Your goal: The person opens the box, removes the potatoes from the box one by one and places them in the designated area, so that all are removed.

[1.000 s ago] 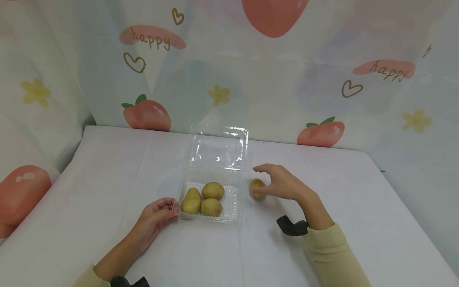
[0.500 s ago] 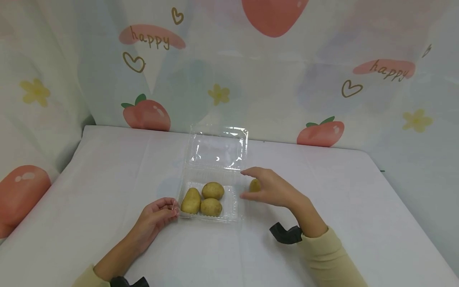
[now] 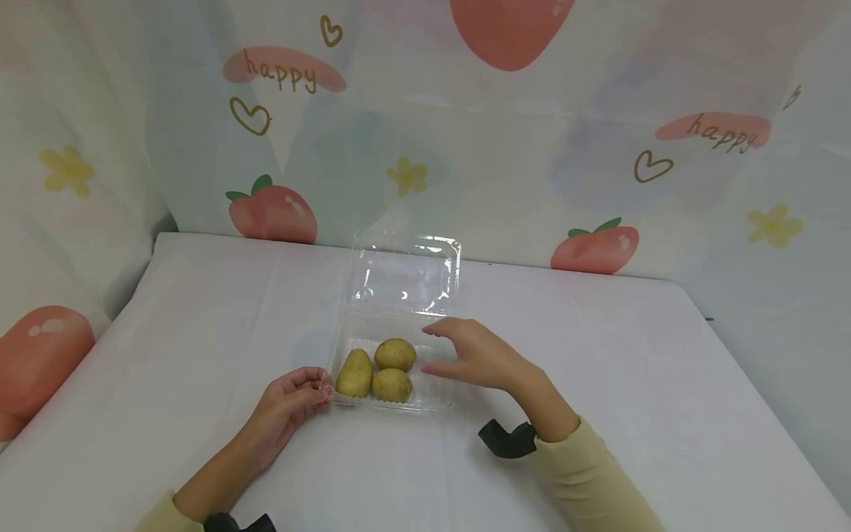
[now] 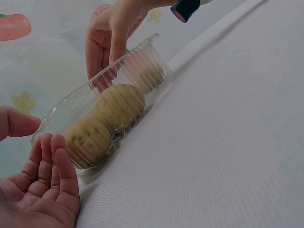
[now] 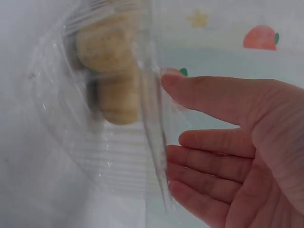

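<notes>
A clear plastic clamshell container [image 3: 432, 399] lies with its lid [image 3: 402, 277] folded back. Three potatoes sit in its base: a pear-shaped potato [image 3: 355, 374] at the left, a rear potato [image 3: 395, 355] and a front potato [image 3: 392, 385]. My left hand [image 3: 292, 410] pinches the container's left front edge between thumb and fingers. Over the base's right side, my right hand [image 3: 475, 355] hovers with thumb and fingers spread, holding nothing. In the left wrist view another potato [image 4: 152, 78] shows through the plastic at the far end; whether it lies inside or outside, I cannot tell.
A white cloth covers the table [image 3: 631, 369]. Behind it hangs a printed curtain [image 3: 505, 148] with peaches, hearts and flowers. Black wrist mounts [image 3: 508, 439] sit on both forearms, beside the sleeves.
My right hand has moved left, from around the loose potato beside the container to over the base's right side. That potato is now hidden in the head view. My left hand stays put.
</notes>
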A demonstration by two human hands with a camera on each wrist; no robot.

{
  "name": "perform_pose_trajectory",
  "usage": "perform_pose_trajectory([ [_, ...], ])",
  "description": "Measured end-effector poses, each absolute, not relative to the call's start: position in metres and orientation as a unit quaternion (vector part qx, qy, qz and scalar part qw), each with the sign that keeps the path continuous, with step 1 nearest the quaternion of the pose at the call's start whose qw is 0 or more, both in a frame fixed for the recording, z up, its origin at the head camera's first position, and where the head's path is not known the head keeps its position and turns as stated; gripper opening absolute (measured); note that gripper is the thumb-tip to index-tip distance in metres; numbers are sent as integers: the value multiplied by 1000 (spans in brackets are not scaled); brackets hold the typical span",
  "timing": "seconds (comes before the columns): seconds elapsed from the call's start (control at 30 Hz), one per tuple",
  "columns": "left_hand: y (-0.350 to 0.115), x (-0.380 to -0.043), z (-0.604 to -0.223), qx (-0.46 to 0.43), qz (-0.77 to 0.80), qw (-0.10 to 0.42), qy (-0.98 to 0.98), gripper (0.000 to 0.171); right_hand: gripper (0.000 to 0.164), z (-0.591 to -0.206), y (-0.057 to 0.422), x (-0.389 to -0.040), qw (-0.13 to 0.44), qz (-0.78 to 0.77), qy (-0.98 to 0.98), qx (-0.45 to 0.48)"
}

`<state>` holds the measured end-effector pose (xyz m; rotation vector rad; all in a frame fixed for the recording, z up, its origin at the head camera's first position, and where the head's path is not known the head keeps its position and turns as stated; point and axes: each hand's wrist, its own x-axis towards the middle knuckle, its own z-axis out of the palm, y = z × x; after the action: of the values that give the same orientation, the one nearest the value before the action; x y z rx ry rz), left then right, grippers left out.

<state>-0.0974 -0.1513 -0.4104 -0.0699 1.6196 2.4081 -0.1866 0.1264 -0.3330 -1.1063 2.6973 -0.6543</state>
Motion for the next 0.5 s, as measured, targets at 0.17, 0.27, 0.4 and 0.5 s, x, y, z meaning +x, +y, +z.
perform_pose_trajectory([
  [0.17, -152, -97, -411, -19, 826, 118, 552, 23, 52, -338, 114, -186, 82, -212, 905, -359],
  [0.27, -152, -97, -411, -16, 826, 117, 551, 23, 52, -338, 106, -185, 84, -195, 920, -330],
  [0.4, -152, -97, -411, -16, 824, 116, 554, 24, 47, -341, 98, -185, 85, -179, 929, -312],
  [0.5, -152, -97, -411, -18, 823, 116, 556, 24, 41, -344, 94, -186, 79, -191, 921, -331],
])
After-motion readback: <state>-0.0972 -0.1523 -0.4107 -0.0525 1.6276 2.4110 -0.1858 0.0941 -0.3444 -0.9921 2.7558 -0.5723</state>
